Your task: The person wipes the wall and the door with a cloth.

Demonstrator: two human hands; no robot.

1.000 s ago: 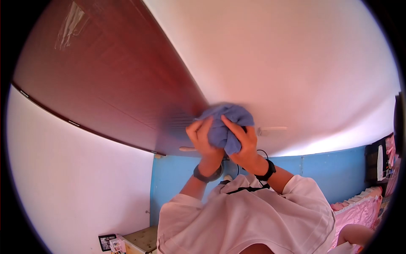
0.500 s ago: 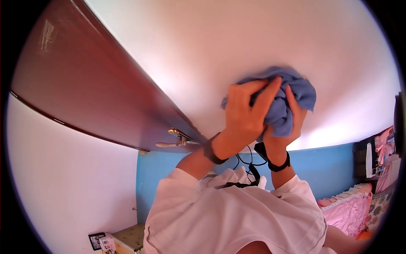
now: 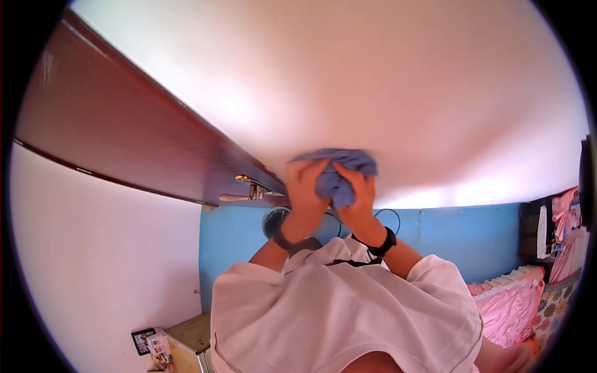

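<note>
A crumpled blue cloth [image 3: 354,160] is pressed against the broad white wall [image 3: 348,93] in front of me. My left hand [image 3: 303,194] is closed on the cloth's left side, slightly blurred by motion. On the right side, my right hand [image 3: 360,198] grips the same cloth, its thumb lying over the folds. Both hands are close together, and the bunched cloth fills the space between them. Dark bands circle both wrists.
To the left is a dark red-brown door [image 3: 137,118] with a metal handle [image 3: 249,188] close to my left hand. Below the hands are a blue surface [image 3: 460,230] and black cables. Pink fabric [image 3: 513,308] lies at lower right, a small cabinet [image 3: 189,339] at lower left.
Both hands and the cloth have moved down and to the left along the white wall, closer to the door handle. The grip on the cloth stays.
</note>
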